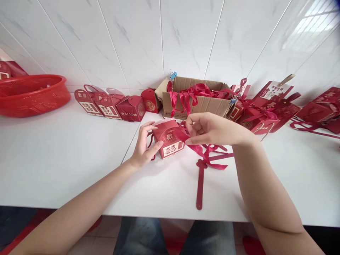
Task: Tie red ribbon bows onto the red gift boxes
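A small red gift box [170, 141] with gold lettering stands on the white table [66, 159] in front of me. My left hand [145, 145] is closed round its left side, thumb on the front face. My right hand [209, 129] pinches a red ribbon [204, 154] against the box's right top edge. The ribbon trails right and down onto the table in loops. A flat red paper strip [200, 184] lies below it, pointing toward the table's front edge.
A cardboard box [202, 104] full of red ribbons stands behind. Several finished red boxes [111, 106] line the wall at left, beside a red plastic basket [32, 94]. More red boxes and cards [268, 109] pile up at right.
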Motion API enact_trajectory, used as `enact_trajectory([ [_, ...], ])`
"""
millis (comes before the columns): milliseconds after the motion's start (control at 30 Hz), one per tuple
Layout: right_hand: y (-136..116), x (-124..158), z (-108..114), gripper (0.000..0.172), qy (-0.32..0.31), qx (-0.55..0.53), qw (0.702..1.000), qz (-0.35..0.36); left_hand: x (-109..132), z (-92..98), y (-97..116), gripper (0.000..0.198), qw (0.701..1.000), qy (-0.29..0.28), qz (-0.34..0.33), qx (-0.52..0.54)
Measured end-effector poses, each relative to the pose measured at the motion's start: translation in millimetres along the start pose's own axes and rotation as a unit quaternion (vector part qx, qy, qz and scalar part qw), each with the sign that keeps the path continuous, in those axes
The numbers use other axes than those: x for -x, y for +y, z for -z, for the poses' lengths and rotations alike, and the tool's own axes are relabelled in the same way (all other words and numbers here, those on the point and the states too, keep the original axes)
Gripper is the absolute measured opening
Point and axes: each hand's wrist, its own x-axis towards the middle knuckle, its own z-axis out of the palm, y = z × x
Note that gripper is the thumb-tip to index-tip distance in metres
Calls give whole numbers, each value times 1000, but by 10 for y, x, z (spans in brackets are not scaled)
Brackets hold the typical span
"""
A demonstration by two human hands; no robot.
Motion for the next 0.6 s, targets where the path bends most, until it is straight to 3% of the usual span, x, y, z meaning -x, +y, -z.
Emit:
enact_trajectory([
  [200,111,-105,-15,27,-39,-6,999,-23,4,-8,7,46,1000,0,1,-19],
  [600,175,-193,-125,27,24,-35,998,-48,3,-19,30,47,1000,-7,-9,-10],
])
